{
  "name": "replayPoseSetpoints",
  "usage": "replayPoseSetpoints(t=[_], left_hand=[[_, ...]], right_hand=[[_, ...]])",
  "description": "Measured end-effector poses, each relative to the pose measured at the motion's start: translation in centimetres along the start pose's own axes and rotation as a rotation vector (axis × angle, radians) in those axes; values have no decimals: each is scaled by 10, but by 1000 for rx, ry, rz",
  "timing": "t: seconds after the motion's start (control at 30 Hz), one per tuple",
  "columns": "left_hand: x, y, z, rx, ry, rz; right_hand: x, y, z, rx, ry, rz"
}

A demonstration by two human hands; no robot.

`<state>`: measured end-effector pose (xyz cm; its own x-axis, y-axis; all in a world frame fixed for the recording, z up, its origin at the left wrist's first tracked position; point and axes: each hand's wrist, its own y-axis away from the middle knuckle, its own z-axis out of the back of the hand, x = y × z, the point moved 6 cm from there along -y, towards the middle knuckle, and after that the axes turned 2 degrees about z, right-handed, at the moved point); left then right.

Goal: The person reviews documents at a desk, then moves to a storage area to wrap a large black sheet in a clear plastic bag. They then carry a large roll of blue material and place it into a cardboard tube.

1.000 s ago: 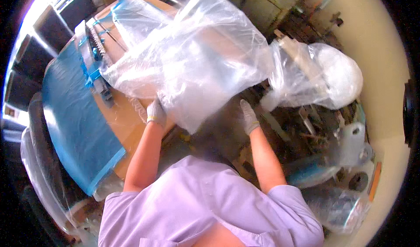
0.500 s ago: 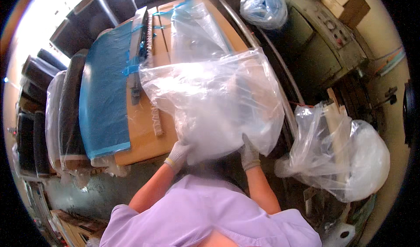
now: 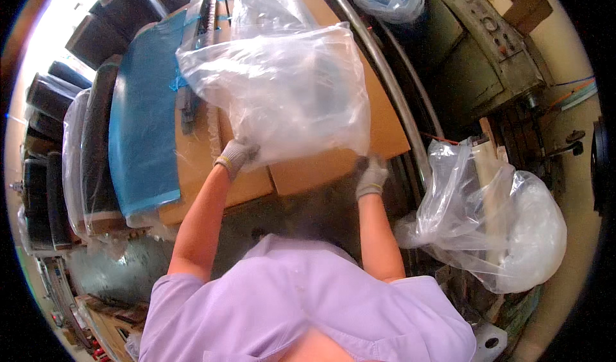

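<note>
A large clear plastic bag [image 3: 289, 99] is spread over brown cardboard [image 3: 378, 131] on the work surface. My left hand [image 3: 237, 156], in a light knitted glove with dark fingertips, is closed on the bag's near left corner. At its near right corner, my right hand [image 3: 372, 175] in a matching glove pinches the edge. The near edge stretches between both hands. Beyond the bag lies another clear plastic sheet [image 3: 269, 9]. Left of it, a dark bar with a toothed strip [image 3: 212, 112] runs away from me beside a blue plastic sheet [image 3: 144, 118].
Metal rails [image 3: 385, 73] border the cardboard on the right. Beyond them stands a green machine [image 3: 475, 48] with knobs. A bundle of clear plastic [image 3: 532, 227] hangs at the right, and a bluish plastic bundle [image 3: 388, 0] lies farther off. Dark wrapped rolls [image 3: 102, 144] line the left.
Both hands have moved forward, carrying the bag farther away and slightly left. The bag now lies flatter, and the cardboard's near edge shows beneath it.
</note>
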<state>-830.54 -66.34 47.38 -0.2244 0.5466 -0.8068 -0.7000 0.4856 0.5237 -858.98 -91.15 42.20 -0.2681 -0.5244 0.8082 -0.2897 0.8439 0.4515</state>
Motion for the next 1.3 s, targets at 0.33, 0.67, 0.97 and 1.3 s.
replayPoseSetpoints(t=[0.33, 0.67, 0.97, 1.3], left_hand=[[-31, 11, 39, -255, 391, -383], [66, -18, 71, -5, -194, -288], [-102, 18, -48, 43, 274, -228], [7, -19, -100, 352, -521, -827]], right_hand=[[134, -14, -73, 269, 649, 754], [91, -91, -5, 431, 831, 254], [46, -80, -118, 508, 617, -6], [57, 2, -97, 589, 319, 153]])
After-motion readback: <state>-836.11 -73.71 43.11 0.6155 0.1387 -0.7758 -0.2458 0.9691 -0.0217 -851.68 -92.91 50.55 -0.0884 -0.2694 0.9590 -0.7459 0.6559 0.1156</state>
